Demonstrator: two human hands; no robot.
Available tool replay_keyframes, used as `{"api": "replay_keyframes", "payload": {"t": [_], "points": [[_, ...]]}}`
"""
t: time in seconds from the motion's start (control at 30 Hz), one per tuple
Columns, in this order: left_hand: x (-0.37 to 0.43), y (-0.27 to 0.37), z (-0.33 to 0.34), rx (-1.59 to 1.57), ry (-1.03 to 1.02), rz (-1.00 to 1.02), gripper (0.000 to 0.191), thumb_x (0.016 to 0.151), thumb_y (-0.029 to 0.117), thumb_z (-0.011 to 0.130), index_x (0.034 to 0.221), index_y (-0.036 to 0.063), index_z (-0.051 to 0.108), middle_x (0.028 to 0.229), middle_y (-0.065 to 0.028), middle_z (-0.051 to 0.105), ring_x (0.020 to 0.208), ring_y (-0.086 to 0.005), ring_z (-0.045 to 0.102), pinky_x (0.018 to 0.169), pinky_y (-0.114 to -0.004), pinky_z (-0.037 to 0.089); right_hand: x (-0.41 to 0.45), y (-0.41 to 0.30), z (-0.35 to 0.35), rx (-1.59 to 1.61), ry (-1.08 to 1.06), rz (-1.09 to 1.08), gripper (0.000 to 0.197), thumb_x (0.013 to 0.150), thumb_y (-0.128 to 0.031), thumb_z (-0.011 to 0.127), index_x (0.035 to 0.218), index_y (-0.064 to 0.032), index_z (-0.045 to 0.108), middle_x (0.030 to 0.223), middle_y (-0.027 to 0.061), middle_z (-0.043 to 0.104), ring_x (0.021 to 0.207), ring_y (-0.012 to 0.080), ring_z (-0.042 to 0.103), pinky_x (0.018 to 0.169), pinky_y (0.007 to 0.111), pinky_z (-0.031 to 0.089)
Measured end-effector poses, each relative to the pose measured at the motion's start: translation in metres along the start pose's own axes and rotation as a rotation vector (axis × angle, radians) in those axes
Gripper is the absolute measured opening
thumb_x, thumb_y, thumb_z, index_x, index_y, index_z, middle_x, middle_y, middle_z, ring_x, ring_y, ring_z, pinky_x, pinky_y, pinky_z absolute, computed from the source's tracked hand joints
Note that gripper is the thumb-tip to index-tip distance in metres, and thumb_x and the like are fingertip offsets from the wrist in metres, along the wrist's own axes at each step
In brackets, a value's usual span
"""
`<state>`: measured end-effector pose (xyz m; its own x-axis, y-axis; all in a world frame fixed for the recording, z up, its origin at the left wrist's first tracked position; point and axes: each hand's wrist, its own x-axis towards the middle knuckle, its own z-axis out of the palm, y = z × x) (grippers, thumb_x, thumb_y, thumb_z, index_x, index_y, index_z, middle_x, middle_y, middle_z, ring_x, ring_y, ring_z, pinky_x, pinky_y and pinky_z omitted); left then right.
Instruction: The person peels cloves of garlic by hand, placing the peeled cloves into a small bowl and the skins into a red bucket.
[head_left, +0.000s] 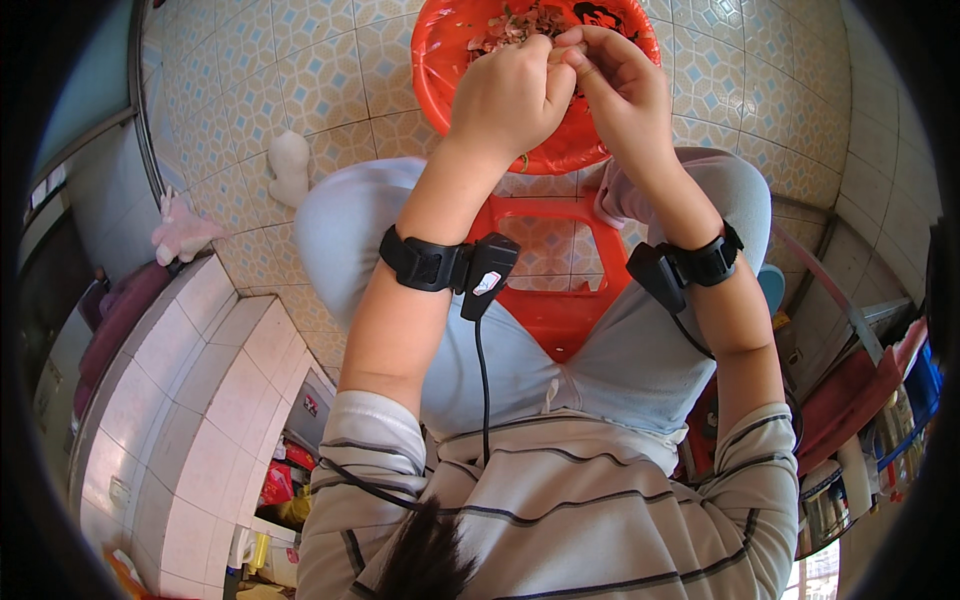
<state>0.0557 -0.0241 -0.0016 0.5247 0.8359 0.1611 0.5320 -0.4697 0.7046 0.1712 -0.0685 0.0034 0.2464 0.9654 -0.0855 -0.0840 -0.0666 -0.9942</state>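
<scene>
My left hand is curled into a loose fist with its thumb and fingertips meeting those of my right hand. Pinched between the fingertips of both is a small pale piece, mostly covered, so its kind is unclear. Both hands are above a round red plastic basin lined with a red plastic bag. Inside the basin lies a heap of thin pinkish-white peelings with some greenish bits. A dark printed patch shows on the bag's far right side.
A red plastic stool is between my legs. On the patterned tile floor lie a white plush object and, by the tiled ledge, a pink plush toy. Black cables run from straps on both forearms.
</scene>
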Motion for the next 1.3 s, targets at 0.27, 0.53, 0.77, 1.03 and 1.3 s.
{"api": "replay_keyframes", "payload": {"t": [0.27, 0.53, 0.77, 1.03, 1.3], "points": [[0.004, -0.004, -0.01, -0.193, -0.076, -0.059, 0.021, 0.08, 0.017, 0.042, 0.068, 0.0005, 0.047, 0.058, -0.0179, 0.052, 0.054, -0.0327, 0.052, 0.05, -0.041, 0.04, 0.006, 0.003, -0.007, 0.139, 0.003, 0.095, 0.019, 0.085, -0.008, 0.051, 0.1, 0.0035, 0.053, 0.087, 0.0058, 0.06, 0.08, 0.0091, 0.056, 0.071, 0.021, 0.045], [0.007, -0.004, -0.014, -0.429, -0.149, -0.133, 0.024, 0.083, 0.02, 0.044, 0.07, 0.0005, 0.046, 0.057, -0.0137, 0.049, 0.052, -0.027, 0.049, 0.05, -0.035, 0.038, 0.01, 0.006, -0.012, 0.457, -0.026, 0.276, 0.022, 0.085, -0.01, 0.05, 0.103, 0.0036, 0.052, 0.088, 0.0082, 0.06, 0.081, 0.0132, 0.057, 0.077, 0.026, 0.045], [0.008, -0.008, -0.015, -0.533, -0.155, -0.205, 0.024, 0.082, 0.021, 0.047, 0.072, -0.0002, 0.049, 0.054, -0.011, 0.049, 0.049, -0.0185, 0.049, 0.048, -0.031, 0.037, 0.014, 0.006, -0.018, 0.622, -0.152, 0.354, 0.023, 0.087, -0.009, 0.047, 0.105, 0.0039, 0.051, 0.09, 0.0077, 0.059, 0.08, 0.0133, 0.056, 0.076, 0.025, 0.044], [0.008, -0.012, -0.022, -0.473, -0.183, -0.266, 0.023, 0.072, 0.022, 0.059, 0.062, 0.0024, 0.053, 0.05, -0.0065, 0.049, 0.045, -0.0123, 0.048, 0.044, -0.026, 0.036, 0.019, 0.01, -0.025, 0.674, -0.17, 0.471, 0.027, 0.086, -0.012, 0.05, 0.109, 0.001, 0.05, 0.092, 0.0042, 0.058, 0.081, 0.0107, 0.055, 0.075, 0.023, 0.044], [0.005, -0.006, -0.02, -0.278, -0.161, -0.123, 0.018, 0.076, 0.017, 0.057, 0.067, 0.0028, 0.05, 0.052, -0.0007, 0.046, 0.049, -0.0058, 0.042, 0.045, -0.022, 0.033, 0.02, 0.009, -0.026, 0.599, -0.14, 0.509, 0.028, 0.084, -0.016, 0.055, 0.108, -0.0013, 0.054, 0.089, 0.0031, 0.059, 0.08, 0.0092, 0.055, 0.072, 0.022, 0.045]]}}
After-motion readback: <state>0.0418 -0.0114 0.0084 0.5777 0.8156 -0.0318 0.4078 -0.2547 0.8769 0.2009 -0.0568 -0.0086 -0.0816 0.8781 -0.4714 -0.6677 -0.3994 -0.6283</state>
